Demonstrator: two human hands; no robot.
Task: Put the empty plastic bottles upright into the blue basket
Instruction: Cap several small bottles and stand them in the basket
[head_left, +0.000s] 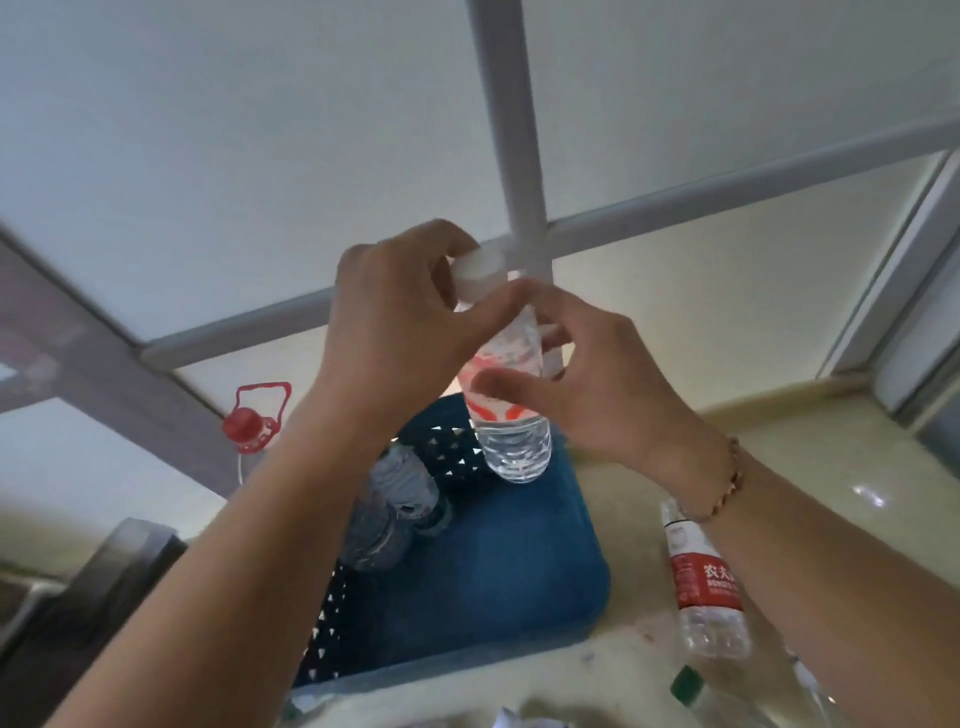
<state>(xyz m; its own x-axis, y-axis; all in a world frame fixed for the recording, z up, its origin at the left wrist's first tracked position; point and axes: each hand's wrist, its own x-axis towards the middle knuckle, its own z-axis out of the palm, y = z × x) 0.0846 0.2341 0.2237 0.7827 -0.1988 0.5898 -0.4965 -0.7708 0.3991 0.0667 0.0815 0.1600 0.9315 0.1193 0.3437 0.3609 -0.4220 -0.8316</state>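
Step in hand: we judge this to be the carry of one bottle to the blue basket, with the cap apparently being seen to on the way.
Held bottle: a clear one with a red-and-white label, upright, in the air over the basket's far end, base not yet down.
Left hand: our grip is closed round the white cap at the top.
Right hand: fingers wrapped on the labelled body, holding it steady.
Basket contents: at least one clear bottle already inside along the left wall; blur keeps us from counting more.
Still outside: a red-labelled bottle lying on the surface to the right of the basket, and a green-capped one at the lower edge.
Beside the basket: a large jug with a red cap and handle on the left, seemingly no part of the job.
Next move: we would lower the held bottle straight down into the free floor on the right side, keep it vertical, and loosen both hands only once its base sits flat.
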